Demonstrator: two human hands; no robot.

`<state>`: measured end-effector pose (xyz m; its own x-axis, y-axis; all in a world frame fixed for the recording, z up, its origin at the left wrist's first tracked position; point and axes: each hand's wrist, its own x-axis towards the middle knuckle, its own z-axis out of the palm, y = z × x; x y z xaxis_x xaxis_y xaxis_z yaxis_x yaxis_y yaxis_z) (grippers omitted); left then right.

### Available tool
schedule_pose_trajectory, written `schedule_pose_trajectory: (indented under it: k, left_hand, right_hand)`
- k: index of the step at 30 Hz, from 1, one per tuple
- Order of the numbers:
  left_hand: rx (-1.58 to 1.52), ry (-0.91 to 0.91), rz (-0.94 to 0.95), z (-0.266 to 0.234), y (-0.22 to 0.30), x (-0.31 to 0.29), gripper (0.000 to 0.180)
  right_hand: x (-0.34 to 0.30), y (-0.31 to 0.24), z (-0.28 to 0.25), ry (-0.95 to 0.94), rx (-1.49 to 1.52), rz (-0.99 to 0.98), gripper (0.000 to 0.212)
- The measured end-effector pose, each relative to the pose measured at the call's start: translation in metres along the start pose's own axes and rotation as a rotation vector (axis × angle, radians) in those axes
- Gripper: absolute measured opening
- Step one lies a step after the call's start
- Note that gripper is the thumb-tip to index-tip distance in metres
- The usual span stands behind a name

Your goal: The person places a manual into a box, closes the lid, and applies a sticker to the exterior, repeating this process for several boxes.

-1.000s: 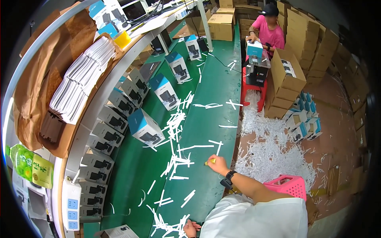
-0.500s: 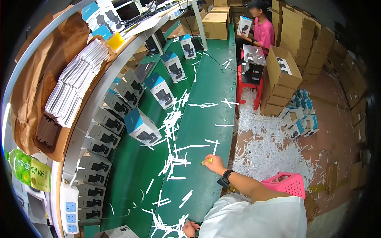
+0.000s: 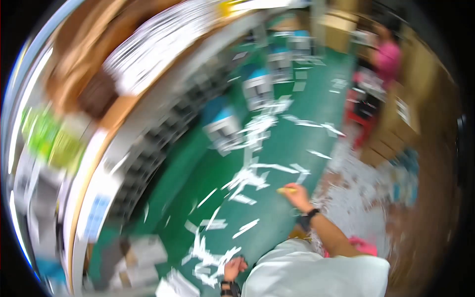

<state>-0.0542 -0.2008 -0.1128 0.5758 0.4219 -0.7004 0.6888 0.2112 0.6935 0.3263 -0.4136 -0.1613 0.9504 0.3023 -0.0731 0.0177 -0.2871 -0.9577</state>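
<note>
The picture is smeared by motion. My right hand [image 3: 298,196], near the right edge of the green table [image 3: 292,148], is closed round a small yellow tool [image 3: 286,190], its tip pointing left; its exact kind is too blurred to tell. At the table's near end is my left hand [image 3: 234,269], fingers loosely curled and apart, nothing visible in them. Beside it lie white paper strips [image 3: 210,260]. More strips [image 3: 245,178] trail along the middle of the table. Beyond them, several white-and-blue boxes [image 3: 222,126] stand in a row.
Under the shelf at left are more boxes [image 3: 168,128]; a stack of white sheets [image 3: 161,42] sits above. White boxes [image 3: 141,255] lie at the lower left. On the right, shredded paper [image 3: 349,208] covers the floor near cartons [image 3: 396,121]. A person in pink [image 3: 387,59] sits beyond.
The whole view has swung, so the scene sits further right and looks tilted. White boxes show at the lower left. My left hand is more in view; my right still holds the yellow tool.
</note>
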Motion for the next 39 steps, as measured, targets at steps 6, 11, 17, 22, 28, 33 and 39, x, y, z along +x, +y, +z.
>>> schedule_pose_trajectory:
  k: [6,11,17,22,28,33,39]
  left_hand:
    - [0.344,0.414,0.428,-0.077,0.084,-0.008,0.030]
    - [0.725,1.196,0.607,-0.178,0.157,-0.025,0.039]
    - [1.467,1.167,0.037,-0.346,0.115,-0.010,0.068]
    - [1.399,0.868,-0.299,-0.379,0.160,0.028,0.049]
    - [1.417,0.940,0.103,-0.356,0.165,0.017,0.056]
    - [1.714,0.732,1.047,-0.205,0.263,-0.070,0.075]
    - [1.321,0.253,1.100,-0.066,0.170,0.000,0.034]
  right_hand:
    - [0.002,0.058,-0.064,-0.177,-0.200,-0.063,0.016]
    - [-0.005,0.024,-0.058,-0.292,-0.400,-0.074,0.030]
    - [-0.015,-0.009,-0.020,-0.268,-0.463,0.067,0.044]
    - [-0.032,-0.033,0.001,-0.227,-0.526,0.131,0.040]
    - [-0.086,-0.005,-0.014,-0.117,-0.204,0.160,0.023]
    - [-0.111,0.017,-0.021,-0.179,-0.365,-0.048,0.024]
    - [-0.101,-0.045,0.022,-0.336,-0.280,-0.158,0.025]
